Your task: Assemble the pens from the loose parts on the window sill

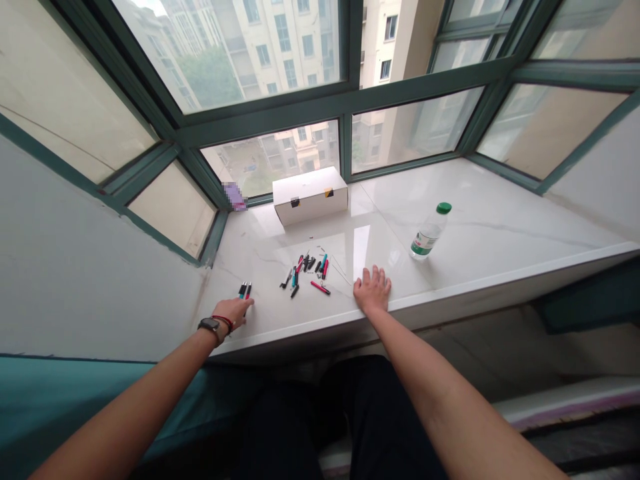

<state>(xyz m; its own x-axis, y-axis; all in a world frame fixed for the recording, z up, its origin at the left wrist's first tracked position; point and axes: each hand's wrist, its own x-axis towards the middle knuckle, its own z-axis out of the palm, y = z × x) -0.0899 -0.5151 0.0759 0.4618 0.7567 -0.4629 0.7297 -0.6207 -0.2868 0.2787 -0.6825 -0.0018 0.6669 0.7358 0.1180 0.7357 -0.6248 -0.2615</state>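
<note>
At the left end of the white sill, my left hand, with a dark watch and a red cord on the wrist, has its fingers closed over the lower ends of two pens. One is a teal and black pen, the other a red and black pen; they lie side by side, tips away from me. My right hand rests flat near the front edge, fingers spread, holding nothing. Between the hands lies a loose pile of pen parts, black, teal and red. A red pen barrel with a dark end lies in front of it.
A white box with dark and yellow tabs stands against the window behind the parts. Right of my right hand is a clear bottle with a green cap. A blurred purple item leans in the left corner. The sill's front edge runs before me.
</note>
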